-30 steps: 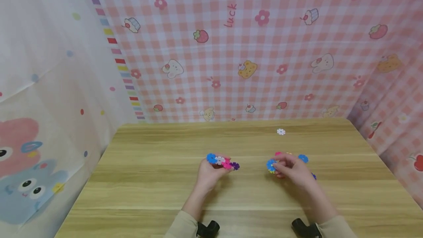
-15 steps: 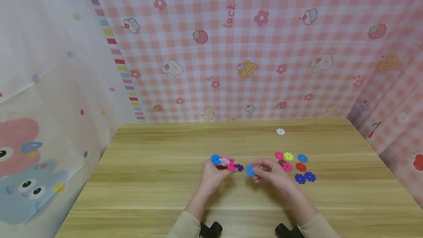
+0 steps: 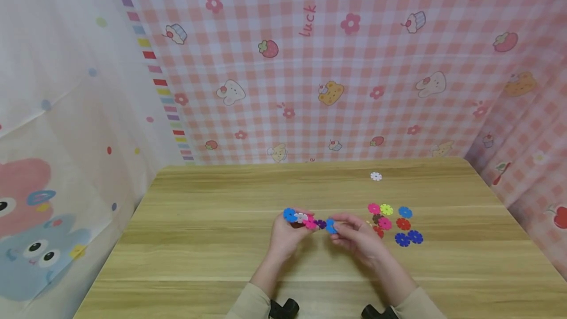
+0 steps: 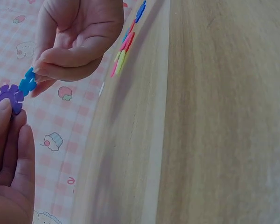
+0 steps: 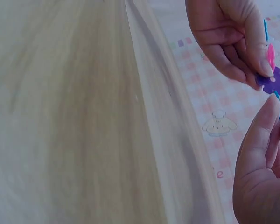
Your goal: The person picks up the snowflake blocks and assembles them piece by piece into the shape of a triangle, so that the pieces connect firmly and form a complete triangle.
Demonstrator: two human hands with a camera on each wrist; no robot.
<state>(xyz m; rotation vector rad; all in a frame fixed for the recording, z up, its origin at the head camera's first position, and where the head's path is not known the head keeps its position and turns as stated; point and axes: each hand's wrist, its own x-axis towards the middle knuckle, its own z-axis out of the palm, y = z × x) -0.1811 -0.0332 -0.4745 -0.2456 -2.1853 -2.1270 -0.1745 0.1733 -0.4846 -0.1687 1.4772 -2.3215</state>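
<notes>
My left hand [image 3: 285, 233] holds a chain of joined snowflake discs [image 3: 303, 219]: blue, white, pink and a purple disc [image 4: 8, 97] at its right end. My right hand [image 3: 354, 233] pinches a single blue disc [image 3: 330, 226] and brings it edge-on against the purple disc [image 5: 273, 81]. In the left wrist view the blue disc [image 4: 27, 84] touches the purple one between the fingertips of both hands. Both hands hover just above the wooden table [image 3: 212, 240].
Several loose discs [image 3: 394, 223] in pink, yellow-green, blue, red and dark blue lie on the table right of my right hand. A lone white disc [image 3: 376, 176] lies farther back. Patterned cloth walls [image 3: 336, 63] enclose the table at the back and both sides.
My right hand lifted a blue disc from the loose pile at the right and carried it left to the purple end of the chain. The left hand stayed nearly still.
</notes>
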